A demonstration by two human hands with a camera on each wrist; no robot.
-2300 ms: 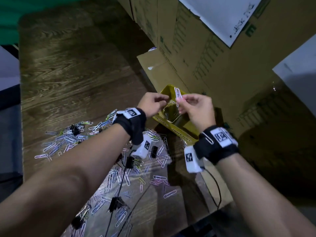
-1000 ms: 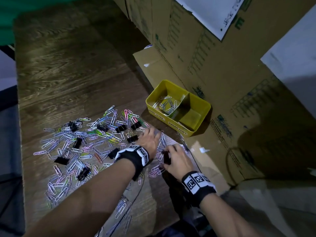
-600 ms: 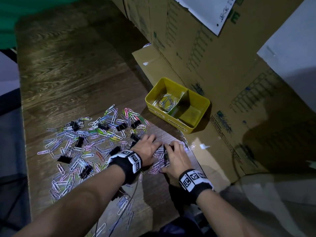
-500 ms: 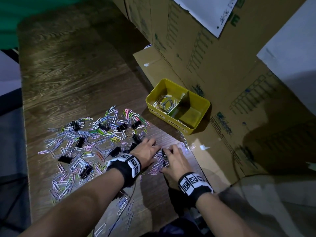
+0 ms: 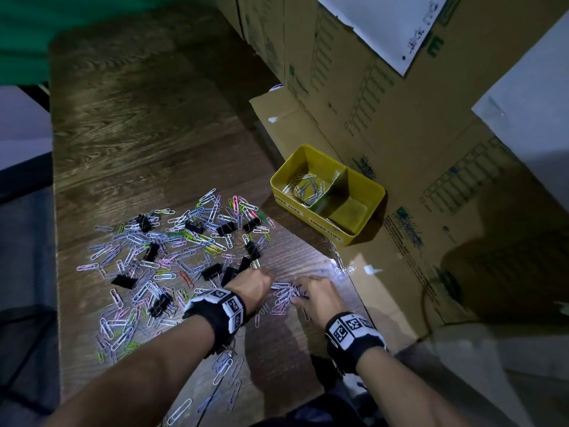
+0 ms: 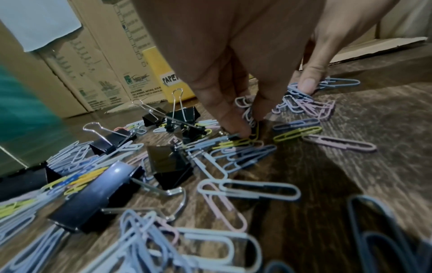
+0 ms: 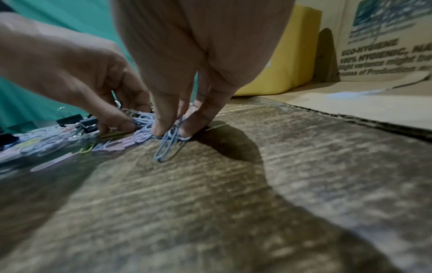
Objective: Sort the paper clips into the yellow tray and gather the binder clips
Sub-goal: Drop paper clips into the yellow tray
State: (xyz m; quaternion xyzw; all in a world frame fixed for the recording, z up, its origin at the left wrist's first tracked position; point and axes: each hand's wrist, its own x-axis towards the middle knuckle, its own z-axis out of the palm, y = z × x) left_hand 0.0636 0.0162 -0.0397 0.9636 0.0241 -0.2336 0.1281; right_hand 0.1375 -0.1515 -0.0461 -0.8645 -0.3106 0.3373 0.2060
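Coloured paper clips (image 5: 172, 251) lie scattered over the wooden table, with black binder clips (image 5: 211, 270) mixed in. The yellow tray (image 5: 363, 238) stands at the right; its left compartment holds several paper clips (image 5: 304, 190) and its right one is bare. Both hands are down on a small heap of paper clips (image 5: 284, 295) near me. My left hand (image 5: 257, 286) (image 6: 271, 109) has its fingers and thumb curled onto clips. My right hand (image 5: 315, 295) (image 7: 171, 133) pinches a few blue-grey paper clips (image 7: 167, 147) against the table.
Cardboard boxes (image 5: 385, 112) wall off the right side, and a flat cardboard flap (image 5: 378, 291) lies under and beside the tray. The table's left edge (image 5: 55, 241) borders a dark drop. Binder clips (image 6: 170, 166) sit close behind my left fingers.
Both hands came down from the tray to the table. Over the last half second their fingers have curled in on the small heap of paper clips between them.
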